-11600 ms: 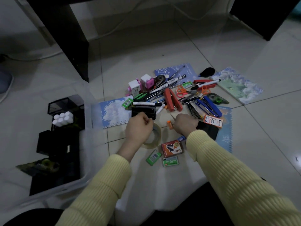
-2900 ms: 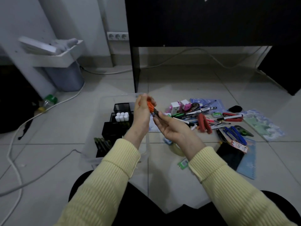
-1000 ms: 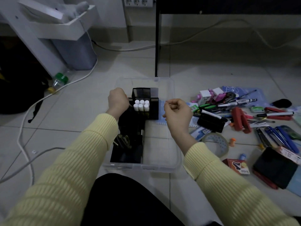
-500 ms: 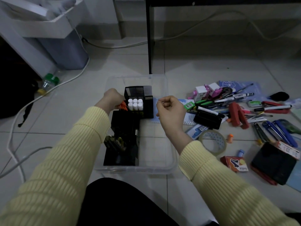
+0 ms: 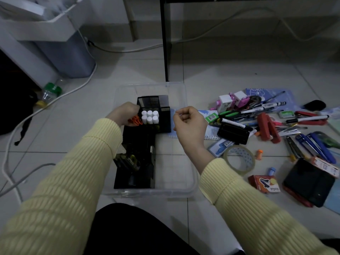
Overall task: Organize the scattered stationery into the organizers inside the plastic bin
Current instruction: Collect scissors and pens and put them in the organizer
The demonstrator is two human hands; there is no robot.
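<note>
Dim, cool indoor light leaves the tiled floor (image 5: 230, 74) grey-blue, brightest at the far middle. Shadows are soft; the left edge sinks to near black. 6 white caps (image 5: 150, 116) are the brightest spot. Wide-angle distortion tilts the desk leg (image 5: 164, 43). The near sleeves (image 5: 64, 190) look soft and noisy.

1. One view only, worn on the head, wide-angled, looking forward and steeply down at the floor (image 5: 239, 74).
2. It sits close: the left sleeve (image 5: 73, 181) and right sleeve (image 5: 248, 208) fill the lower frame, and the plastic bin (image 5: 165, 194) lies centre, within arm's reach.
3. The scattered stationery (image 5: 265, 126) spreads to the right of it.
</note>
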